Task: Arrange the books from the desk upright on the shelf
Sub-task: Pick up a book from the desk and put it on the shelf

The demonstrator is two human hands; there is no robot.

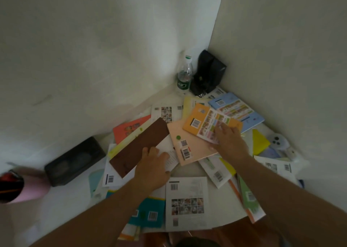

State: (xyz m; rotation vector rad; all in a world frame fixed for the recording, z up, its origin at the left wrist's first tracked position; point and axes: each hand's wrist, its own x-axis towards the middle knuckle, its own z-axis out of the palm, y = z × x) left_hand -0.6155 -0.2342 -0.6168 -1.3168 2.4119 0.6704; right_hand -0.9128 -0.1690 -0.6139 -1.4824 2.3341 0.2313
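Many thin books lie scattered flat on the white desk (75, 196) in the room corner. My left hand (152, 168) grips a book with a brown and white cover (139, 145), its fingers curled over the near edge. My right hand (230, 139) rests on an orange book (199, 119) with a barcode and picture grid, fingers on its near corner. Under it lies a peach book (189, 149). A light blue book (234, 108) sits by the right wall. A white book (186, 203) and a teal book (150, 213) lie nearest me. No shelf is in view.
A clear water bottle (185, 76) and a black bag (208, 72) stand in the far corner. A black box (75, 160) lies along the left wall. A pink bottle (22, 186) sits at the left edge. A small grey device (277, 141) rests at the right.
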